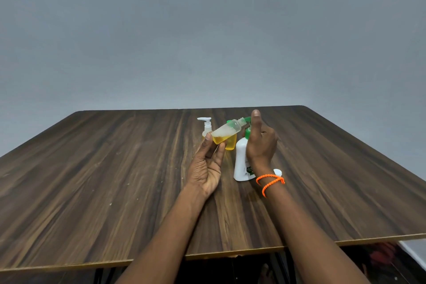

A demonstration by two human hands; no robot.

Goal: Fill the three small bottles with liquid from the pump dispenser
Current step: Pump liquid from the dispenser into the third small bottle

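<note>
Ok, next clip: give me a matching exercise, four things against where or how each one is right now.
Things:
1. clear small bottle
2. white cap
3. white pump dispenser
4. small pump bottle

States:
A. lying on the table beside the right wrist
B. standing at the back, untouched
C. tilted, held in the left hand, yellow liquid inside
D. upright, right hand at its green pump

Pairs: 1-C, 2-A, 3-D, 4-B
</note>
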